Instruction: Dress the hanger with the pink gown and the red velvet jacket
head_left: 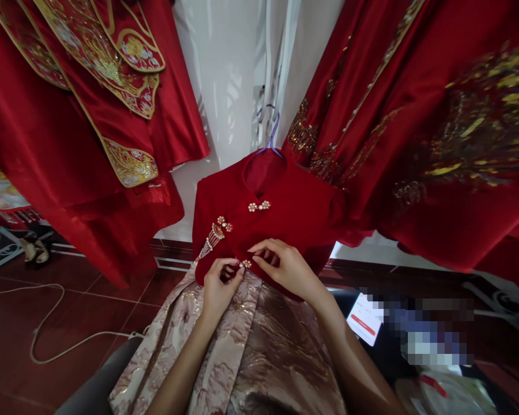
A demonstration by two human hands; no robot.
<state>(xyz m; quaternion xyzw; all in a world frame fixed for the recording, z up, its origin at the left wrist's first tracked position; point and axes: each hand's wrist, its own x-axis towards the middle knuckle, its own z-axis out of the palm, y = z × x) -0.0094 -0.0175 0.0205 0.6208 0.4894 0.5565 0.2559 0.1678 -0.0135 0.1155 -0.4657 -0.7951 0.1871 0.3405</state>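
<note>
The red jacket [298, 213] hangs from a purple hanger [278, 124] in front of the white wall [225, 63], its lower edge lying over a pale, patterned skirt [225, 357]. Both my hands are at that lower edge, around a beaded flower button [245, 264]: my left hand [219, 282] just beside it, thumb and fingers curled close, and my right hand [288, 266] on the other side, thumb and forefinger narrowly spaced. The button is so small here that I cannot tell whether either grip has caught it or any cloth.

I judge the jacket light and soft, with a velvety nap that should not slip much but will swing and fold freely. The beads look hard and fragile, the hanging tassel [215, 235] most of all. I would take hold of the cloth beside the button, not the beads.
</note>
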